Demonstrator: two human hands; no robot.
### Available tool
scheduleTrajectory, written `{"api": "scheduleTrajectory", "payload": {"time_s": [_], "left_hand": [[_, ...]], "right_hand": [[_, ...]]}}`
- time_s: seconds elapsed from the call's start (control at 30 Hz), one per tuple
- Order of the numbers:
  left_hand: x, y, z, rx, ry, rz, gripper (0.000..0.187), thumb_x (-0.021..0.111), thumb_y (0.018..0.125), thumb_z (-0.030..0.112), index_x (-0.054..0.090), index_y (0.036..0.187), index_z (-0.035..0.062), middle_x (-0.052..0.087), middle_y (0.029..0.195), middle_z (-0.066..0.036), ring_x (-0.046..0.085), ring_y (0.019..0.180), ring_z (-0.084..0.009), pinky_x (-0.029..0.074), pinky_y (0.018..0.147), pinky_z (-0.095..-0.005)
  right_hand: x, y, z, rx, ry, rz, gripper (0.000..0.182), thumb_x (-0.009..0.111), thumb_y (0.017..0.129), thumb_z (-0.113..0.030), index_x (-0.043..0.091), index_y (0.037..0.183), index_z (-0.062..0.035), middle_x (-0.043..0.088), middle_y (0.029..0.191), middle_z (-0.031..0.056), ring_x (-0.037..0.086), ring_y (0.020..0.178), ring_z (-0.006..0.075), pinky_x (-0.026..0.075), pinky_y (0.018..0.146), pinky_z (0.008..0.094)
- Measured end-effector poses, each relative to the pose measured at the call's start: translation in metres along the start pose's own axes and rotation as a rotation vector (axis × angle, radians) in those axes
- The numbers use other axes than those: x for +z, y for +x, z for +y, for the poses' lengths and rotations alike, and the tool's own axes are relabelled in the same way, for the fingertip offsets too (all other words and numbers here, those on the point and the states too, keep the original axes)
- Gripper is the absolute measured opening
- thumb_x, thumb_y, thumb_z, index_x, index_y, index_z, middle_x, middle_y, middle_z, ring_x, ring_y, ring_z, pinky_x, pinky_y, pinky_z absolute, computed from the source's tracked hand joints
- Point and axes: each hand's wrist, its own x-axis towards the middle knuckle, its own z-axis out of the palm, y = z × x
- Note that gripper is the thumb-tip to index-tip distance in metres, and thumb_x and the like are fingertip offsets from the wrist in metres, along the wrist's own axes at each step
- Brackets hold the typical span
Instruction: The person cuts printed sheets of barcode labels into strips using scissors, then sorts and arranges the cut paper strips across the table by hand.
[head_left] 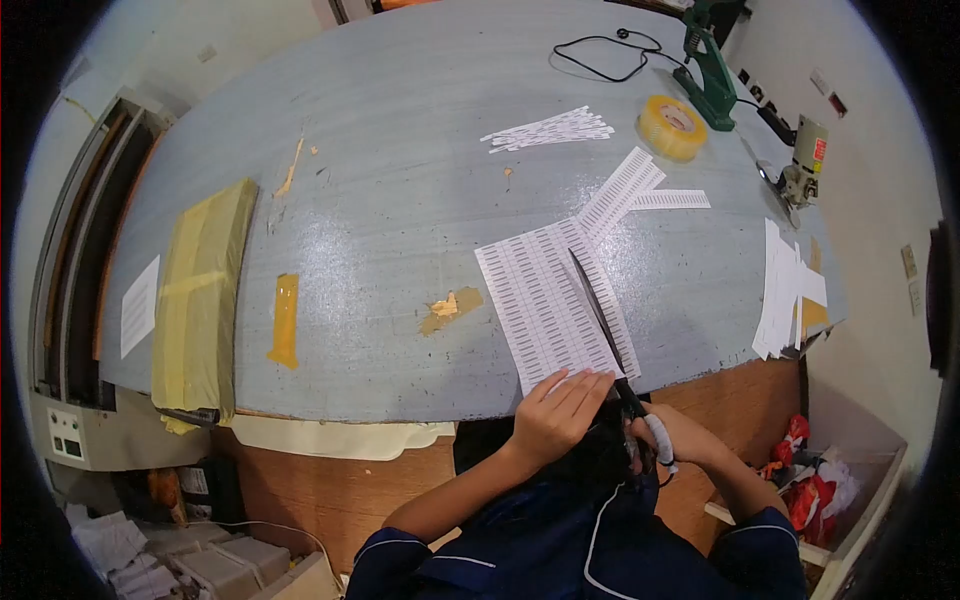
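A printed paper sheet with rows of small dark marks lies at the table's near edge. My left hand holds its lower edge, fingers extended over the paper; the thumb's grip is partly hidden. In my right hand is a pair of long dark scissors, with white wrapping on the handle. Their blades point away from me along the sheet's right part, one blade showing over the paper. Just beyond the sheet, several printed strips fan out, partly overlapping it.
Thin paper strips lie farther back, near a tape roll and a green press. White paper pieces rest at the right edge. A tape-covered yellow block stands at left. An open bin is below right.
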Motion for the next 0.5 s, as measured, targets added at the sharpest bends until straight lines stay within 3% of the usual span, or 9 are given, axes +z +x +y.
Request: {"api": "scheduleTrajectory", "payload": {"time_s": [0.13,0.33,0.5], "left_hand": [[-0.0017,0.001,0.0042,0.004,0.001,0.021,0.024,0.057,0.081,0.01,0.066,0.102,0.0055,0.069,0.092,-0.006,0.067,0.086,-0.0156,0.051,0.078,-0.0298],[-0.0076,0.006,0.0054,0.001,-0.003,0.013,0.024,0.057,0.081,0.011,0.066,0.102,0.0056,0.069,0.093,-0.006,0.067,0.088,-0.0155,0.05,0.08,-0.0304],[-0.0068,0.0057,0.0068,0.001,-0.004,0.011,0.024,0.058,0.081,0.011,0.066,0.103,0.0058,0.069,0.094,-0.006,0.067,0.088,-0.0151,0.05,0.08,-0.0301]], "right_hand": [[0.0009,0.0026,-0.0027,0.021,-0.056,0.017,0.027,0.041,0.094,-0.022,0.049,0.095,0.0031,0.06,0.065,0.0117,0.063,0.055,0.0206,0.049,0.05,0.0305],[0.0017,0.0023,-0.0039,0.06,-0.106,0.08,0.027,0.047,0.09,-0.018,0.05,0.093,0.0078,0.059,0.062,0.0125,0.062,0.051,0.0209,0.048,0.047,0.0309],[0.004,0.0007,-0.0085,0.078,-0.089,0.077,0.028,0.046,0.091,-0.02,0.051,0.093,0.007,0.059,0.061,0.0122,0.062,0.051,0.0211,0.048,0.047,0.0309]]}}
